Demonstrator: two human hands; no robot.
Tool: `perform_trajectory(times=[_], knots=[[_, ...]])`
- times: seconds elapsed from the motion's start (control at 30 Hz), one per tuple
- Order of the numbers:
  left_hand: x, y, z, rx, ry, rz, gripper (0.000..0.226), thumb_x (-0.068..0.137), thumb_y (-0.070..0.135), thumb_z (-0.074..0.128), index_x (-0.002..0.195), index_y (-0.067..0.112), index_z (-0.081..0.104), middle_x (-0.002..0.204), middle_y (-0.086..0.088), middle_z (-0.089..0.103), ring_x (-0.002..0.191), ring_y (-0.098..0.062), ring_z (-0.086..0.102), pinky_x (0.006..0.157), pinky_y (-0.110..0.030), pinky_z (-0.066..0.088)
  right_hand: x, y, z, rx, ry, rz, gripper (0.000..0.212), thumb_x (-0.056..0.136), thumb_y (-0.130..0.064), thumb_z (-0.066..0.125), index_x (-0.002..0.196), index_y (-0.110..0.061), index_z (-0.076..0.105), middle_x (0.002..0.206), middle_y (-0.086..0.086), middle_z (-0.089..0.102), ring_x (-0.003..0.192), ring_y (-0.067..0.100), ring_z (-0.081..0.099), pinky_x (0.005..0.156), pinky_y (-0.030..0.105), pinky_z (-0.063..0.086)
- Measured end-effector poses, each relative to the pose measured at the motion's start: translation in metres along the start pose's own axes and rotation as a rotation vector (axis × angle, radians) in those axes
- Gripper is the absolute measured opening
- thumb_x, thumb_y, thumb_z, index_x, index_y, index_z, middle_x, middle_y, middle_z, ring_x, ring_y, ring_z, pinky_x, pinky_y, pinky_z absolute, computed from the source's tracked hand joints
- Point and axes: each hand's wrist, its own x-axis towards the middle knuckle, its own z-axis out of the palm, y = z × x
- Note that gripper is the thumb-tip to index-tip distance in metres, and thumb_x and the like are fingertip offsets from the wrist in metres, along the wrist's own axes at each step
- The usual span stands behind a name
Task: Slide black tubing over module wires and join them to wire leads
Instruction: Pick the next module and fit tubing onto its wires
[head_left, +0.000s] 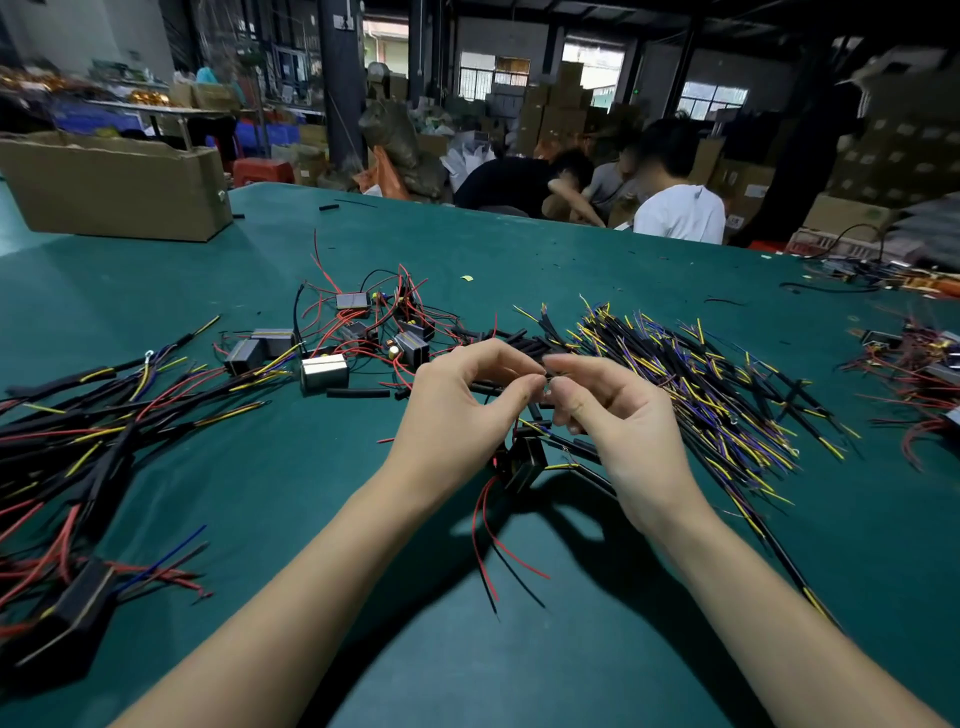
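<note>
- Where the frame is widest, I see the green table (322, 467) filling everything from the lower edge up to the middle.
- A cardboard box (111, 182) sits on it at upper left.
- A big heap of finished black-sleeved harnesses (78, 441) covers the left side, red, yellow and blue ends sticking out.
- Right of centre lies the fan of wire leads (701, 384), black with yellow and purple tips.
- Above centre I see a pile of bare modules (358, 338), small grey blocks tangled in red wires.
- My left hand (462, 410) and right hand (613, 415) meet at the middle of the frame, thumb and forefinger of each pinching thin wire ends; the tips almost touch, and I cannot tell whether tubing is on them.
- The module (524, 462) being worked hangs just below the hands, its red and black wires (488, 540) trailing toward the lower edge.
- Loose pieces of black tubing (358, 393) lie just left of the left hand, beside the modules.
</note>
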Motion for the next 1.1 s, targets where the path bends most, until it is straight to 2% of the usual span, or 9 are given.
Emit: perform_trajectory(times=[0.13, 0.27, 0.37, 0.43, 0.6, 0.77, 0.87, 1.0, 1.1], knots=[[0.0, -0.001, -0.001, -0.053, 0.009, -0.051, 0.01, 0.085, 0.007, 0.067, 0.083, 0.014, 0.073, 0.075, 0.0, 0.073, 0.076, -0.01, 0.068, 0.08, -0.023, 0.052, -0.001, 0.001, -0.005, -0.309, 0.015, -0.217, 0.025, 0.087, 0.0, 0.065, 0.103, -0.019, 0.07, 0.081, -0.001, 0.064, 0.065, 0.008, 0.055, 0.064, 0.016, 0.044], [0.0, -0.001, -0.002, -0.066, -0.03, -0.06, 0.011, 0.086, 0.007, 0.067, 0.081, 0.013, 0.074, 0.072, 0.001, 0.073, 0.073, -0.002, 0.066, 0.077, -0.013, 0.048, 0.0, -0.001, -0.012, -0.605, 0.046, -0.508, 0.013, 0.084, -0.001, 0.069, 0.092, -0.01, 0.073, 0.079, 0.003, 0.064, 0.067, 0.006, 0.054, 0.066, 0.013, 0.041], [0.0, 0.001, -0.003, -0.054, -0.054, -0.053, 0.014, 0.085, 0.005, 0.068, 0.08, 0.017, 0.074, 0.072, 0.003, 0.072, 0.071, 0.002, 0.065, 0.074, -0.009, 0.045, 0.0, -0.001, -0.015, -0.671, 0.019, -0.561, 0.006, 0.085, -0.002, 0.069, 0.085, -0.008, 0.071, 0.074, 0.003, 0.062, 0.065, 0.01, 0.052, 0.063, 0.017, 0.041], [0.001, 0.002, -0.006, -0.005, -0.071, -0.033, 0.015, 0.084, 0.007, 0.069, 0.082, 0.021, 0.073, 0.075, 0.007, 0.072, 0.074, 0.002, 0.065, 0.075, -0.009, 0.045, -0.001, -0.001, -0.013, -0.625, -0.003, -0.468, 0.008, 0.085, -0.004, 0.069, 0.081, -0.011, 0.07, 0.072, 0.001, 0.062, 0.064, 0.007, 0.052, 0.06, 0.019, 0.041], [0.001, -0.002, -0.014, 0.266, -0.092, 0.117, 0.008, 0.082, 0.016, 0.073, 0.086, 0.023, 0.074, 0.082, 0.014, 0.062, 0.089, -0.007, 0.056, 0.09, -0.023, 0.035, 0.002, -0.009, -0.011, -0.272, -0.043, 0.073, 0.018, 0.087, -0.007, 0.066, 0.072, -0.018, 0.069, 0.06, -0.008, 0.062, 0.056, 0.001, 0.052, 0.056, 0.013, 0.04], [0.002, -0.005, -0.017, 0.527, -0.127, 0.388, 0.004, 0.083, 0.018, 0.068, 0.084, 0.017, 0.072, 0.076, 0.013, 0.065, 0.086, -0.018, 0.055, 0.083, -0.034, 0.033, 0.006, -0.014, -0.007, 0.182, -0.048, 0.617, 0.029, 0.082, -0.008, 0.061, 0.056, -0.019, 0.056, 0.055, -0.003, 0.049, 0.05, 0.008, 0.047, 0.042, 0.015, 0.031], [0.003, -0.007, -0.016, 0.707, -0.104, 0.559, 0.004, 0.079, 0.014, 0.067, 0.076, 0.015, 0.069, 0.068, 0.008, 0.064, 0.082, -0.024, 0.059, 0.078, -0.037, 0.037, 0.008, -0.017, -0.006, 0.554, -0.043, 0.934, 0.02, 0.071, -0.005, 0.056, 0.055, -0.012, 0.046, 0.051, -0.002, 0.037, 0.04, 0.007, 0.038, 0.032, 0.012, 0.015], [0.003, -0.011, -0.013, 0.8, -0.038, 0.618, 0.01, 0.078, 0.011, 0.069, 0.069, 0.014, 0.066, 0.063, 0.006, 0.061, 0.078, -0.023, 0.061, 0.077, -0.038, 0.039, 0.008, -0.017, -0.004, 0.556, 0.001, 0.913, 0.024, 0.081, -0.003, 0.053, 0.06, -0.01, 0.044, 0.053, -0.001, 0.038, 0.041, 0.008, 0.039, 0.03, 0.012, 0.016], [0.001, -0.014, -0.016, 0.672, -0.028, 0.461, 0.005, 0.079, 0.016, 0.068, 0.074, 0.015, 0.068, 0.069, 0.009, 0.063, 0.08, -0.02, 0.058, 0.081, -0.037, 0.036, 0.005, -0.013, -0.004, 0.02, -0.006, 0.411, 0.022, 0.088, -0.005, 0.061, 0.067, -0.013, 0.061, 0.057, -0.003, 0.053, 0.053, 0.01, 0.047, 0.041, 0.015, 0.031]])
